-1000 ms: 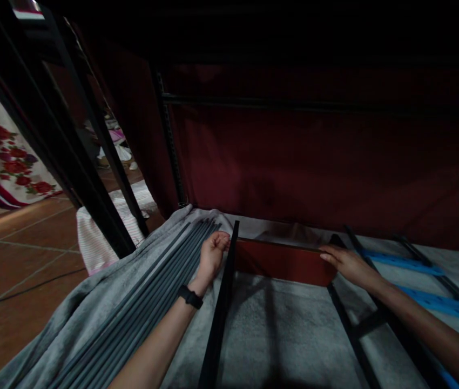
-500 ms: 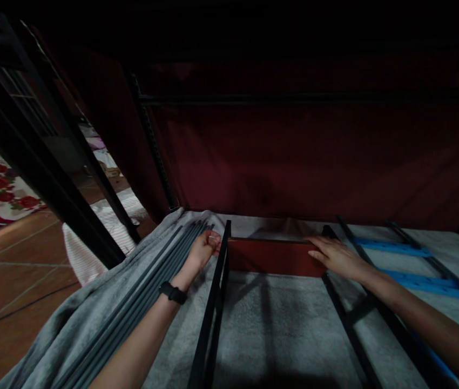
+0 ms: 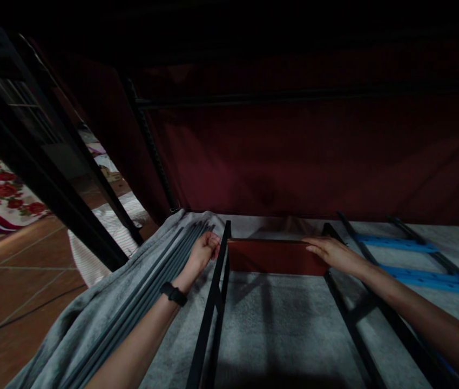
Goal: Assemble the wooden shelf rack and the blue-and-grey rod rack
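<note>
A reddish-brown board [image 3: 270, 256] stands on edge between two black metal ladder-like side frames. My right hand [image 3: 329, 253] holds the board's top edge near its right end, fingers along the top and thumb on the front face. On the outer side of the left black frame [image 3: 213, 297], my left hand [image 3: 204, 249] is closed, fingertips bent in close to the metal near the board's left end. Whatever those fingers pinch is too small or hidden to make out. The right black frame [image 3: 346, 319] runs below my right forearm.
Several grey rods [image 3: 148, 305] lie bundled left of the frame on a grey blanket [image 3: 270, 324]. Blue slotted brackets [image 3: 424, 276] join dark rails at the right. A dark red cloth [image 3: 286, 162] hangs behind, with black metal posts [image 3: 63, 200] at left.
My right hand has shifted slightly left along the board's top edge, its fingers drawn closer together. My left hand stays almost in place. The view has turned slightly.
</note>
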`<state>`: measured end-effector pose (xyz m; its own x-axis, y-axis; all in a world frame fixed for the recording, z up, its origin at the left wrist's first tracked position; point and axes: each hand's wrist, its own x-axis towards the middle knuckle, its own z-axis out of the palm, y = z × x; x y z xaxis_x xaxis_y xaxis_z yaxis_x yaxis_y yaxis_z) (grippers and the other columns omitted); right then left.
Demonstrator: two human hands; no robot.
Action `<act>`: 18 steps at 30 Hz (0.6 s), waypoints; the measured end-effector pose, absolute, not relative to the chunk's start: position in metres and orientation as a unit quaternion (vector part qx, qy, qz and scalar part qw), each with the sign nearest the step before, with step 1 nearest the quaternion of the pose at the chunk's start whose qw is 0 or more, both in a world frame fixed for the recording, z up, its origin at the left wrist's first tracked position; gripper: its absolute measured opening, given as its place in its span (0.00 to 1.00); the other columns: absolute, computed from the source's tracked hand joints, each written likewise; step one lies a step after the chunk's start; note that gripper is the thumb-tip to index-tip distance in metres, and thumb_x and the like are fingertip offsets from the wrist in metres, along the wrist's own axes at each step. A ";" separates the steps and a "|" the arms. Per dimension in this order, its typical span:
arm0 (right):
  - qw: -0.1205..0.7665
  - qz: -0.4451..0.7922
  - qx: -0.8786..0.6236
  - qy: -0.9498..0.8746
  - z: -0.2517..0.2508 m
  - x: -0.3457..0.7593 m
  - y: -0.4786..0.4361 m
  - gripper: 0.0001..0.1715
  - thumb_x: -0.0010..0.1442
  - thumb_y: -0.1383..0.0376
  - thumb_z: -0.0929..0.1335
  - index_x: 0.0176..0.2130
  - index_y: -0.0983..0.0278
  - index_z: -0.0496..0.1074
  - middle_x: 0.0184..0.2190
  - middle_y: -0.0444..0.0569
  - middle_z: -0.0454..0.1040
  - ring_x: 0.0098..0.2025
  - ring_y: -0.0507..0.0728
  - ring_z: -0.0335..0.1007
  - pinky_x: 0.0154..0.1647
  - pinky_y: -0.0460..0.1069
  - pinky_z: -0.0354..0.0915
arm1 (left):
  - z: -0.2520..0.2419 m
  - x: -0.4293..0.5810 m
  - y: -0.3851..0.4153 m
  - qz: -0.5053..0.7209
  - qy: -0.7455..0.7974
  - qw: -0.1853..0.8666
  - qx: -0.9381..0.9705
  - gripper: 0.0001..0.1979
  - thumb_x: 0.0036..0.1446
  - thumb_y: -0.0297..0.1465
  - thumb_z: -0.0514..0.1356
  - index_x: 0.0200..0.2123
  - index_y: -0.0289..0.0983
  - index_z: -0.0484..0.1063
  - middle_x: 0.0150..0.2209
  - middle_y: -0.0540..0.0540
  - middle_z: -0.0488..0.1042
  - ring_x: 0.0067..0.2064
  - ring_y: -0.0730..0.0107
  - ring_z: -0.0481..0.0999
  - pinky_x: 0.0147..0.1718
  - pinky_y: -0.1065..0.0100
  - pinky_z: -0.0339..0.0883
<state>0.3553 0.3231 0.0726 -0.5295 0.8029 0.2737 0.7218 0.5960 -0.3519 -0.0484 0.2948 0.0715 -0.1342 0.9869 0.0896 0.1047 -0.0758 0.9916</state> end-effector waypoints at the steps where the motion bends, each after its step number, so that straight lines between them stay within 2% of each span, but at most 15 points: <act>1: 0.207 0.098 -0.438 -0.869 0.073 0.355 0.322 0.24 0.68 0.57 0.59 0.56 0.60 0.74 0.53 0.51 0.77 0.55 0.63 0.73 0.59 0.59 0.67 | 0.070 -0.049 0.295 0.524 0.536 0.406 0.523 0.11 0.53 0.38 0.63 0.28 0.39 0.66 0.16 0.55 0.66 0.17 0.75 0.63 0.18 0.72 0.54; 8: 0.202 0.097 -0.448 -0.865 0.073 0.355 0.321 0.25 0.67 0.55 0.59 0.56 0.60 0.74 0.54 0.51 0.76 0.56 0.63 0.72 0.61 0.60 0.66 | 0.065 -0.059 0.302 0.484 0.513 0.406 0.581 0.15 0.54 0.44 0.61 0.28 0.38 0.67 0.17 0.54 0.66 0.19 0.75 0.62 0.20 0.72 0.53; 18: 0.200 0.112 -0.462 -0.857 0.070 0.356 0.322 0.26 0.67 0.52 0.60 0.55 0.59 0.74 0.55 0.51 0.76 0.57 0.63 0.72 0.62 0.60 0.65 | 0.071 -0.056 0.294 0.518 0.424 0.464 0.581 0.09 0.52 0.35 0.64 0.29 0.38 0.67 0.24 0.52 0.70 0.26 0.74 0.67 0.28 0.71 0.60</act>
<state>0.3564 0.3223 0.0701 -0.4936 0.8359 0.2402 0.7463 0.5489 -0.3765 -0.0556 0.2944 0.0707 0.1037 0.9725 0.2086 0.0119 -0.2109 0.9774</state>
